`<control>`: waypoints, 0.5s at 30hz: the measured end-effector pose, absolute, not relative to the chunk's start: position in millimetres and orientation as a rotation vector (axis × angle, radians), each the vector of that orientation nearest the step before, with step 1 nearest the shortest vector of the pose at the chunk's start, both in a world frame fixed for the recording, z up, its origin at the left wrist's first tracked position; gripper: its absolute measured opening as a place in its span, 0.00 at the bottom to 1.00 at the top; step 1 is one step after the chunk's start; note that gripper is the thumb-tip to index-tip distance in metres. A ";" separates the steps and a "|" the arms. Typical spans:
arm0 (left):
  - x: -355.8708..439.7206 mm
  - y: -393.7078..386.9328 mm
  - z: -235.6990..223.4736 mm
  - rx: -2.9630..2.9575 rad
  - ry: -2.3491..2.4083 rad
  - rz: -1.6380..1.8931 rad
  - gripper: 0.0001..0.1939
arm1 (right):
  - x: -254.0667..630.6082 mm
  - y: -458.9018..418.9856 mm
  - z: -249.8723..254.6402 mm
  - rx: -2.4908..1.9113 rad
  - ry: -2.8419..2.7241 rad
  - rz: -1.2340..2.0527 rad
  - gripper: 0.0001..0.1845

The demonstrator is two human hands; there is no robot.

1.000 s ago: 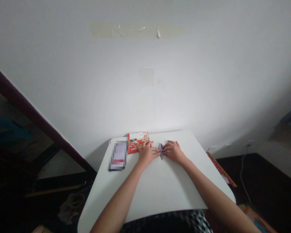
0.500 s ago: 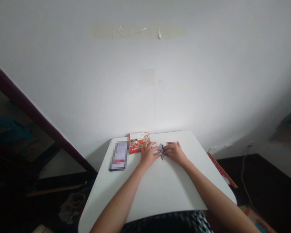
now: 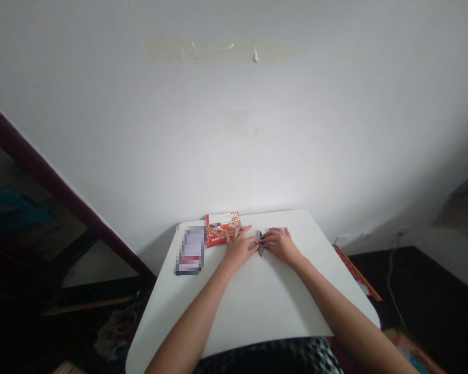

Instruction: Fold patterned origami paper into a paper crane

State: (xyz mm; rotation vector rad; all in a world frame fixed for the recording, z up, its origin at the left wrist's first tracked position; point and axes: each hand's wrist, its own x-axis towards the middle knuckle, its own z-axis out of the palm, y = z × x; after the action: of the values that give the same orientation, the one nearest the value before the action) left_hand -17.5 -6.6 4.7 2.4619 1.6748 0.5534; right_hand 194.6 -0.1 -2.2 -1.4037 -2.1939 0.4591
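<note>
The desk (image 3: 265, 304) surface extends toward 6 o'clock; we clamp the folded piece (image 3: 260, 246), left hand (image 3: 237, 250) at 9, right hand (image 3: 283, 245) at 3.

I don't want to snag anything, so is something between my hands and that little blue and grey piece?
Nothing visible: the left hand and right hand both touch the piece. The red packet lies off to the left.

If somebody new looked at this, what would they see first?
Probably the bright red-and-white packet at the white table's far edge, beside a blurred-out phone. Next, the left hand and right hand meeting at a small blue-and-grey piece right of the packet.
</note>
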 end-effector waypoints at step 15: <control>-34.2 0.4 12.5 2.273 1.666 0.377 0.13 | 192.5 -5.5 6.1 -1.630 -2.127 0.395 0.07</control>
State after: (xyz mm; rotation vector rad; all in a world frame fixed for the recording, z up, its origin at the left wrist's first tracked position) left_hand -34.2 0.4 12.5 2.2730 1.6662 0.3774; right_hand 192.5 -5.5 6.1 -1.6298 -2.1272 0.3954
